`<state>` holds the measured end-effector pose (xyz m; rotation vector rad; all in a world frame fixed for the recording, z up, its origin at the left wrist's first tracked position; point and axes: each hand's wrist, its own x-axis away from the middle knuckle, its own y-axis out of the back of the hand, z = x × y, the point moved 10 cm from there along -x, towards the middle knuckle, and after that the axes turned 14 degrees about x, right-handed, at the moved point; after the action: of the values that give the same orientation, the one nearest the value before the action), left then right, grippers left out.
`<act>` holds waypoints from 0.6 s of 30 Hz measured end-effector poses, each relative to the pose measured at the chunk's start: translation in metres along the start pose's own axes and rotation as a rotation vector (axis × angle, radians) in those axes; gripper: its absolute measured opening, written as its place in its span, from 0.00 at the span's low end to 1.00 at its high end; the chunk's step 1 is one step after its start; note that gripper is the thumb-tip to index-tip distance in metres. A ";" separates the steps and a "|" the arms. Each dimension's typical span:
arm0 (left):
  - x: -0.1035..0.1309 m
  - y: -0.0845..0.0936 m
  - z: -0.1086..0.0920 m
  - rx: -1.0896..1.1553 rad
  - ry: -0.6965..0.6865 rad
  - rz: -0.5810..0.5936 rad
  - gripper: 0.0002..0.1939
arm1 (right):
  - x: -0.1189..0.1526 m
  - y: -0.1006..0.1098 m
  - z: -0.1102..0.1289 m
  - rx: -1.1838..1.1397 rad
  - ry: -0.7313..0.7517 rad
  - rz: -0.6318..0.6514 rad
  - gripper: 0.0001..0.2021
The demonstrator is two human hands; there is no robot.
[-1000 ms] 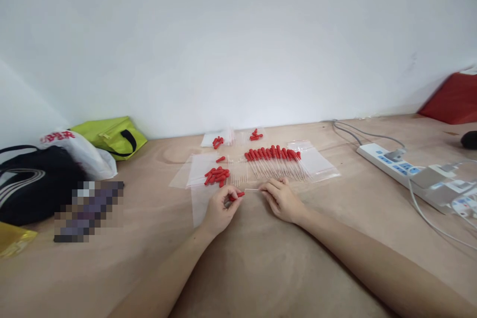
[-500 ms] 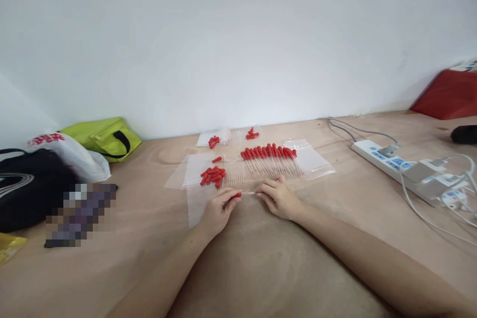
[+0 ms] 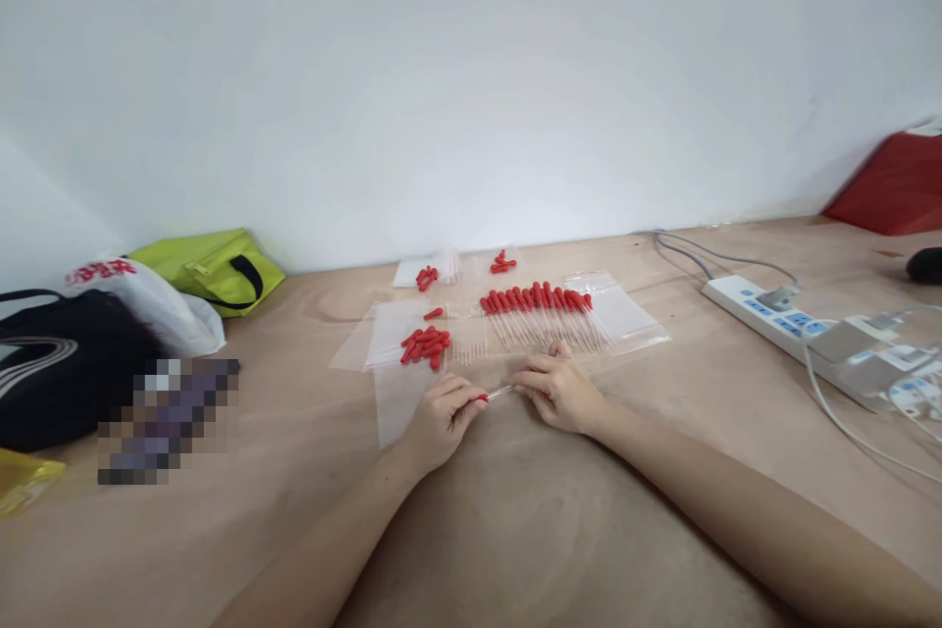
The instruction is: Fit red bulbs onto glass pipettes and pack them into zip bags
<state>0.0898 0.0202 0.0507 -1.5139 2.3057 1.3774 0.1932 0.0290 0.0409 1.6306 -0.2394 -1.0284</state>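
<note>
My left hand (image 3: 444, 415) is closed on a red rubber bulb (image 3: 482, 398), pinched between thumb and fingers. The bulb meets one end of a clear dropper tube (image 3: 500, 392); the tube's other end is pinched in my right hand (image 3: 557, 389). Just beyond my right hand lies a row of droppers (image 3: 537, 314) with red bulbs, side by side. A pile of loose red bulbs (image 3: 425, 345) rests on a clear plastic bag (image 3: 384, 324) beyond my left hand. Between pile and row are several bare clear tubes (image 3: 468, 345).
Two small groups of red bulbs (image 3: 427, 278) lie near the wall. At the right, a white power strip (image 3: 765, 309) carries plugs and cables. A lime bag (image 3: 213, 270), a white plastic bag (image 3: 177, 319) and a black bag (image 3: 80, 368) stand at the left.
The bulb and tube now tilt, with the bulb end slightly lower and nearer me. Less of the bulb shows past my left fingers. The whole view has shifted slightly.
</note>
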 end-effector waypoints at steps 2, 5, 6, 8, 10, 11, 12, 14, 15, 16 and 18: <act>0.000 0.000 0.000 -0.017 0.000 0.003 0.11 | 0.001 0.002 0.002 0.015 0.008 -0.002 0.11; 0.001 0.001 -0.003 -0.038 -0.006 -0.004 0.11 | 0.001 0.006 0.006 0.031 0.016 -0.005 0.11; 0.001 0.001 -0.004 -0.041 -0.009 -0.006 0.11 | 0.002 0.006 0.007 0.035 0.017 -0.004 0.11; 0.001 0.001 -0.006 -0.041 -0.016 -0.003 0.11 | 0.002 0.007 0.010 0.032 0.017 -0.003 0.11; 0.001 0.000 -0.008 -0.036 -0.030 0.005 0.11 | 0.002 0.006 0.012 0.022 0.015 -0.007 0.11; 0.001 -0.001 -0.009 -0.032 -0.041 0.011 0.10 | 0.002 0.006 0.014 0.018 0.016 -0.008 0.11; 0.001 -0.002 -0.011 -0.029 -0.052 0.018 0.10 | 0.002 0.006 0.015 0.015 0.017 -0.007 0.11; 0.001 -0.003 -0.012 -0.026 -0.069 0.031 0.09 | 0.002 0.004 0.018 0.011 0.018 -0.004 0.12; 0.001 -0.004 -0.012 -0.026 -0.074 0.038 0.09 | 0.002 0.003 0.019 0.009 0.018 -0.001 0.12; 0.001 -0.005 -0.012 -0.028 -0.079 0.045 0.08 | 0.001 0.002 0.019 0.005 0.017 0.002 0.11; 0.002 -0.007 -0.013 -0.039 -0.090 0.059 0.08 | 0.001 0.000 0.021 -0.003 0.017 0.009 0.11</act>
<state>0.0991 0.0092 0.0532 -1.3733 2.3004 1.4805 0.1788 0.0138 0.0404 1.6337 -0.2340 -1.0071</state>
